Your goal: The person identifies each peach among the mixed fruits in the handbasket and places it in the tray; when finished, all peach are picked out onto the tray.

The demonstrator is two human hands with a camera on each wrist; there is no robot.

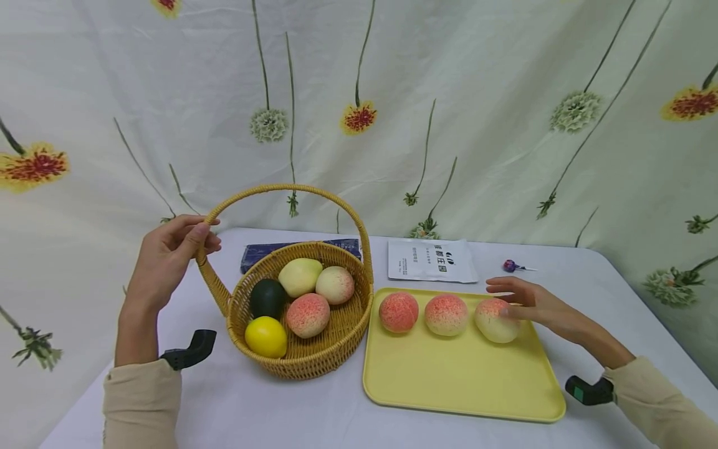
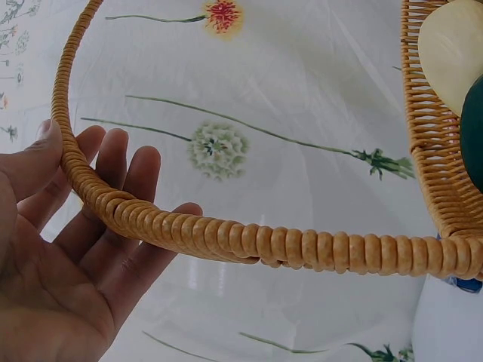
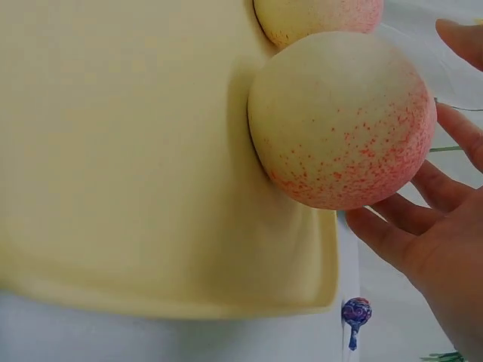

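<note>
My left hand holds the wicker basket's arched handle on its left side, thumb on one side and fingers behind. The basket holds a yellow lemon, a dark green fruit, a pale yellow fruit and two peaches. On the yellow tray three peaches lie in a row along the back. My right hand is at the rightmost peach, its fingers loosely bent around the far side; whether they touch it cannot be told.
Behind the basket lies a dark blue packet. A white printed pouch is behind the tray, and a wrapped lollipop lies to its right. A flowered cloth hangs behind the table.
</note>
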